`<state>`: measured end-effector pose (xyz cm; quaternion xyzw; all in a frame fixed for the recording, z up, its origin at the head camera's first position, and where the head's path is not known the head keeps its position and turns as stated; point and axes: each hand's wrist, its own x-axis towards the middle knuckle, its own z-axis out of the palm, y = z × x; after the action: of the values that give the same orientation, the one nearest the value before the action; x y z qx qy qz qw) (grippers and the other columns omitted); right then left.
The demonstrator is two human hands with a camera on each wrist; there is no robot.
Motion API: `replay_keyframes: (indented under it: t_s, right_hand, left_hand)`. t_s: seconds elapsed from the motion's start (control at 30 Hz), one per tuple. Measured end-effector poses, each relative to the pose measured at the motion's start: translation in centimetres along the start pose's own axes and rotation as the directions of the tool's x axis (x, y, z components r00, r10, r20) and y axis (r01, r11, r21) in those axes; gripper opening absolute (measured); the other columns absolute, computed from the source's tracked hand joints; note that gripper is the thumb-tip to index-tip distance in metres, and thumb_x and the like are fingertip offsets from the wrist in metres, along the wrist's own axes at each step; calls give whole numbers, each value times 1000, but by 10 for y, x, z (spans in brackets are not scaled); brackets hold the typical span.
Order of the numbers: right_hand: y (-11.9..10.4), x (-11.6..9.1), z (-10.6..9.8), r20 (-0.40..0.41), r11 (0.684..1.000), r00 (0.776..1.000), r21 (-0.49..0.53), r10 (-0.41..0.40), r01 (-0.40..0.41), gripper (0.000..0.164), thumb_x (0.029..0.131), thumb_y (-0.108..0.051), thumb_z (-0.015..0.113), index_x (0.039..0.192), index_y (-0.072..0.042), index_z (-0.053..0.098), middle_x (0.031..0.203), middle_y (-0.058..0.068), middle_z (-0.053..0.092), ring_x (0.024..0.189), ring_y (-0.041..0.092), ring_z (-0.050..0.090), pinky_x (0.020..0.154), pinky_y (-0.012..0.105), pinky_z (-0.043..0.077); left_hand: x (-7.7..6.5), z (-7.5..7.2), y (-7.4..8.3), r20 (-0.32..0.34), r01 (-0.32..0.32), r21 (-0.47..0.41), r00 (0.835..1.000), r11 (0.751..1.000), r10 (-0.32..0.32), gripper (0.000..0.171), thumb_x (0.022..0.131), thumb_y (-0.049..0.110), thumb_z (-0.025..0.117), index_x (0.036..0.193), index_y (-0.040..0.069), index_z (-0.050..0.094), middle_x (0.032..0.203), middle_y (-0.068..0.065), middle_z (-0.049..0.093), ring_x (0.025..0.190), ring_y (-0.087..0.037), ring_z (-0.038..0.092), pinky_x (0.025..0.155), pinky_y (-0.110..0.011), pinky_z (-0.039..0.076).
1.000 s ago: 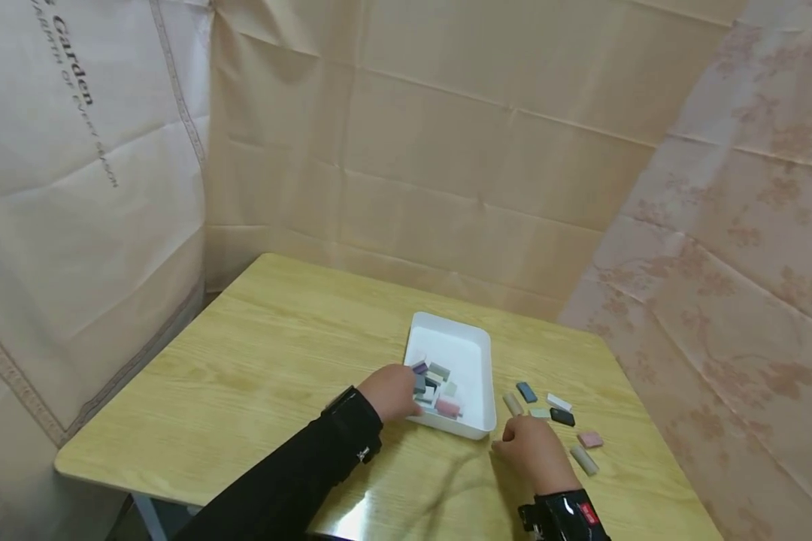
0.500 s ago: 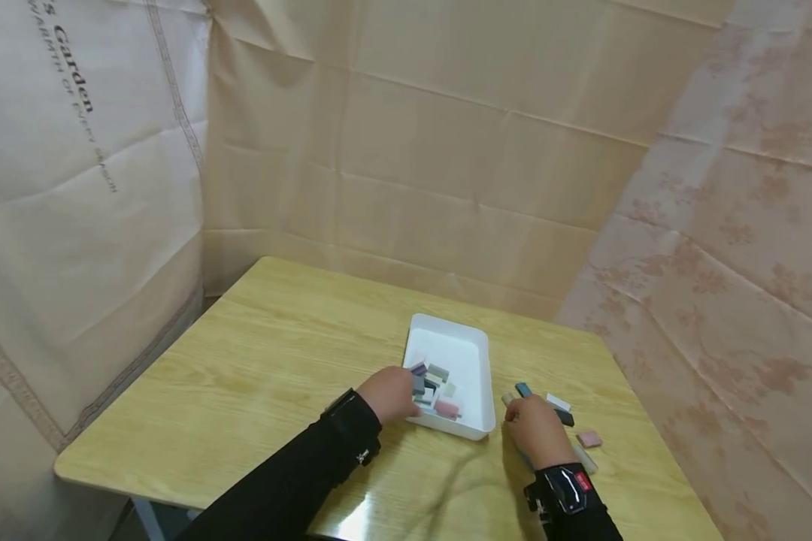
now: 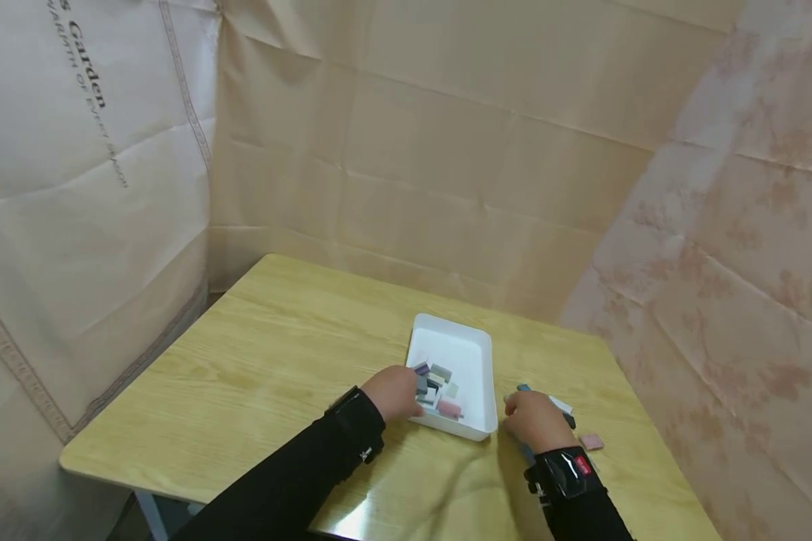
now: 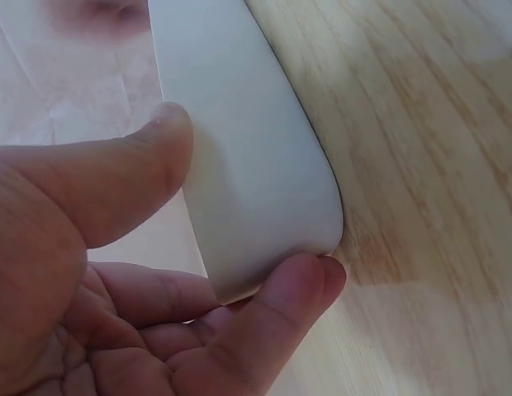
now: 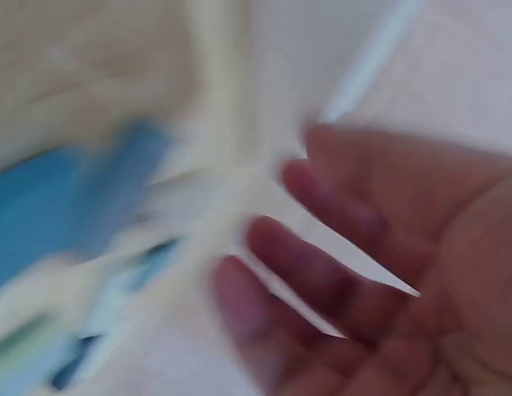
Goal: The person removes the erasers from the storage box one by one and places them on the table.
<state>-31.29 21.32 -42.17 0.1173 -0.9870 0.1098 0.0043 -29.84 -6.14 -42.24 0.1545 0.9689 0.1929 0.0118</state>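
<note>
My left hand [image 3: 392, 392] grips the near left corner of a white tray [image 3: 477, 379]. In the left wrist view, the thumb lies on the tray's wall [image 4: 256, 157] and the fingers curl round its end. Small rectangular blocks in grey, white, purple and pink [image 3: 449, 408] lie heaped in the tray's near part. Right of the tray, my right hand [image 3: 540, 422] is over loose blocks, hiding some. In the blurred right wrist view, its bent fingers [image 5: 239, 305] are spread with nothing visible between them. Blurred blue blocks [image 5: 33, 206] show beside them.
A pink block [image 3: 592, 442], a white block [image 3: 560, 404] and a dark block [image 3: 569, 421] lie around the right hand on the wooden table [image 3: 277, 361]. Cloth hangs behind the table [image 3: 413, 150] and along both sides.
My right hand has moved away from me over the loose blocks, covering the tan ones seen earlier. A blue piece now shows by its wrist. The left hand and tray stay put.
</note>
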Motion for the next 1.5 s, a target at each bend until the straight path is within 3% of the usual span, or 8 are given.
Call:
replay_keyframes:
  t_s: [0.13, 0.23, 0.43, 0.7, 0.87, 1.07, 1.23, 1.5]
  right_hand:
    - [-31, 4, 2, -80, 994, 991, 35, -104, 107, 7, 90, -7, 80, 97, -9, 78, 95, 9, 75, 87, 26, 69, 80, 48, 57]
    - [-52, 8, 18, -41, 979, 983, 95, -179, 182, 5, 91, -12, 82, 93, -15, 81, 95, 4, 76, 87, 20, 69, 80, 42, 56]
    - [-67, 14, 45, -58, 976, 988, 156, -146, 153, 17, 85, -13, 87, 75, -19, 75, 78, -5, 71, 70, 12, 56, 66, 31, 46]
    - [-81, 31, 49, -168, 983, 978, 111, -125, 145, 23, 80, -5, 82, 67, -13, 66, 66, -3, 61, 61, 14, 49, 57, 30, 39]
    - [-79, 27, 49, -193, 986, 976, 107, -102, 124, 16, 78, -5, 79, 71, -13, 66, 73, 1, 58, 68, 16, 49, 62, 33, 41]
    - [-57, 0, 21, -251, 983, 967, 169, -34, 79, 2, 82, -7, 76, 81, -9, 77, 85, 3, 65, 78, 17, 58, 72, 37, 50]
    - [-16, -27, -11, -245, 989, 968, 149, 58, -21, 9, 89, -7, 73, 88, -8, 82, 92, 6, 71, 81, 20, 64, 74, 43, 55]
    - [57, -56, -8, -30, 973, 974, 67, 224, -221, 14, 89, -8, 69, 81, -10, 80, 87, 6, 76, 78, 21, 65, 74, 46, 55]
  left_hand:
    - [0, 6, 1, -3, -1, 11, 1000, 1000, 1, 34, 83, 26, 89, 71, 8, 64, 71, 0, 58, 65, -15, 48, 68, -30, 46]
    - [-1, 9, 2, -13, -10, 22, 1000, 1000, 11, 35, 82, 28, 90, 70, 9, 63, 69, 1, 57, 64, -14, 48, 67, -30, 45]
    - [-1, 12, 5, -19, -52, 40, 998, 998, 53, 40, 81, 28, 90, 64, 13, 57, 65, 4, 53, 61, -13, 46, 64, -28, 43]
    - [3, 8, 1, 5, -28, 10, 1000, 1000, 28, 38, 86, 29, 88, 66, 11, 61, 64, 4, 50, 58, -13, 42, 60, -27, 38]
    - [2, 9, -1, -5, -30, 13, 1000, 999, 30, 37, 86, 31, 89, 68, 10, 63, 65, 3, 56, 59, -13, 45, 62, -28, 42]
    - [3, 8, -5, -20, -40, -5, 999, 999, 40, 38, 87, 31, 88, 68, 10, 63, 66, 2, 56, 61, -14, 46, 64, -30, 44]
    - [2, -2, -6, -22, -34, -1, 999, 999, 34, 39, 88, 29, 87, 67, 9, 62, 66, 2, 53, 61, -15, 44, 63, -31, 43]
    - [0, -1, -5, -3, -29, -1, 1000, 1000, 29, 36, 88, 29, 87, 70, 8, 64, 69, 1, 57, 63, -15, 46, 66, -32, 45]
